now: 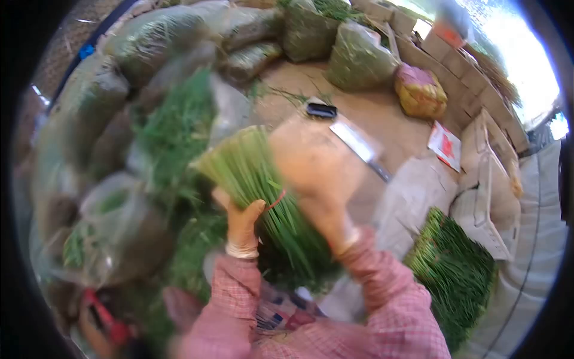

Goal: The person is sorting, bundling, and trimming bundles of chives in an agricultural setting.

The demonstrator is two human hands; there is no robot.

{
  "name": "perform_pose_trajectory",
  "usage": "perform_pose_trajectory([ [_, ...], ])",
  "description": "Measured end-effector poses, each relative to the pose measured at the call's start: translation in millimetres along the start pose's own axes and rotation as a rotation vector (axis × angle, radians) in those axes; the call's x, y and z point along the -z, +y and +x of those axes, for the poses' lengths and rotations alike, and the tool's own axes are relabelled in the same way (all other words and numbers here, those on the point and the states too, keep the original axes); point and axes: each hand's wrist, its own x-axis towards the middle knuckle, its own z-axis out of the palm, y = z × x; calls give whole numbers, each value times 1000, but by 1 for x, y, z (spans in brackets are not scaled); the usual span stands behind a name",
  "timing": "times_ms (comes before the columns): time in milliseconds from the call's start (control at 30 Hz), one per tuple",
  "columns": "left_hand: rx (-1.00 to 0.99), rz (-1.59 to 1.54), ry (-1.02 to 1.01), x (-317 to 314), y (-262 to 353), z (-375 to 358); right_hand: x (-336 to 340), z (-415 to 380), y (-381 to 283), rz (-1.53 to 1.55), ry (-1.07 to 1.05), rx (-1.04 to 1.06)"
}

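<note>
My left hand (244, 222) is closed around a bunch of chives (248, 164), its thumb pressed on the stalks. Pale cut ends of the bunch point up and away from me, and the darker leaves hang down toward my lap. A thin red band (278, 198) crosses the stalks just beside the left thumb. On the bunch's right side, close to the band, is my right hand (323, 206), its fingers smeared by motion. Beyond it, a wide-bladed knife (353, 141) with a dark handle lies near a small black tray-like object (321, 110).
A dense pile of chives (454, 275) lies at right beside a white plastic crate (487, 185). Stuffed clear bags (155, 36) line the left and back. Loose greens (179, 131) spread at left. A yellow-and-pink bundle (420, 91) and a red-and-white packet (444, 145) sit farther back.
</note>
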Motion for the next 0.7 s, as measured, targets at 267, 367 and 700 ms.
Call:
perform_pose_trajectory([
  [267, -121, 713, -584, -44, 179, 96, 88, 61, 196, -1235, 49, -355],
  [367, -248, 1295, -785, -74, 178, 103, 97, 40, 288, -1382, 87, -281],
  [700, 633, 1441, -1144, 30, -28, 127, 102, 21, 255, -1086, -43, -563],
])
